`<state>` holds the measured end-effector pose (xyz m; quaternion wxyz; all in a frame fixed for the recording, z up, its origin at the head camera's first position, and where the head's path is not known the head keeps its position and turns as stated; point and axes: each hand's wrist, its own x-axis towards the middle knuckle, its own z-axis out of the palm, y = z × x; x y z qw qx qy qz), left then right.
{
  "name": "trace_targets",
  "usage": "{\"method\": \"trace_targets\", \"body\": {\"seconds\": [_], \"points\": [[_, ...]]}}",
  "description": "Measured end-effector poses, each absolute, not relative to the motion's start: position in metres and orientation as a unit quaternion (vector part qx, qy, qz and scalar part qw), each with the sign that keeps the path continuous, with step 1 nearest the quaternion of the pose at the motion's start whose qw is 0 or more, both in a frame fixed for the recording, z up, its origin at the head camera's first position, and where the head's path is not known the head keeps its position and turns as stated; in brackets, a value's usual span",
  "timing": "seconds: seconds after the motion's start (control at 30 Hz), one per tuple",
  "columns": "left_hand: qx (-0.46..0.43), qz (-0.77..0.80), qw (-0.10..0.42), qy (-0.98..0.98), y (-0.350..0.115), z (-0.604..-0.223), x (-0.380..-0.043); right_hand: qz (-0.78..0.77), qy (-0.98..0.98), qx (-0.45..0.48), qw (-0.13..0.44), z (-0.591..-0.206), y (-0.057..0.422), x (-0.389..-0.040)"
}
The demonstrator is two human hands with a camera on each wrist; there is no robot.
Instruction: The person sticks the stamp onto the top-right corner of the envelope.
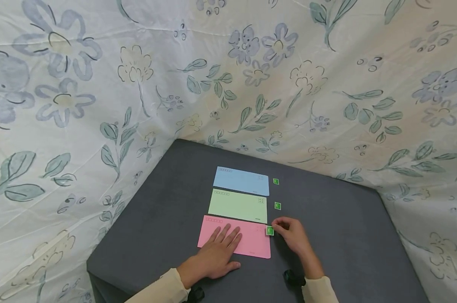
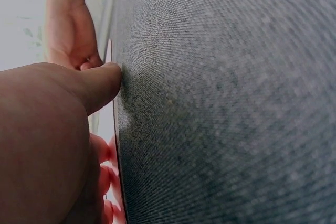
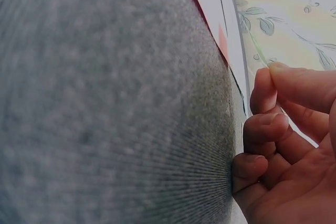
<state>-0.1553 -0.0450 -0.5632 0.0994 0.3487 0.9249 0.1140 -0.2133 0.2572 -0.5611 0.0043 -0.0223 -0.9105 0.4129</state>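
A pink envelope (image 1: 251,242) lies nearest the person on the dark table. Flat on its left part rests the left hand (image 1: 219,254), fingers spread, the thumb on the cloth below the lower edge. At the envelope's right edge the right hand (image 1: 292,235) pinches a small green stamp (image 1: 269,230) between thumb and forefinger. The stamp overlaps the envelope's upper right part in the head view. In the right wrist view the right hand (image 3: 289,124) has its other fingers curled, and the stamp shows edge-on as a thin strip. The left thumb (image 2: 105,82) shows close in the left wrist view.
Above the pink envelope lie a green envelope (image 1: 236,206) and a blue envelope (image 1: 240,181). Another green stamp (image 1: 277,205) sits right of the green one, and a further stamp (image 1: 275,181) right of the blue one. Flowered cloth (image 1: 251,105) hangs around the dark table (image 1: 338,227).
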Motion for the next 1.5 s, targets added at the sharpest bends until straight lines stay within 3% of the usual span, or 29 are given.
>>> {"method": "trace_targets", "body": {"seconds": [1.5], "points": [[0.34, 0.072, 0.093, 0.933, -0.045, -0.558, -0.154, 0.426, -0.905, -0.015, 0.0, -0.561, 0.234, -0.22]]}}
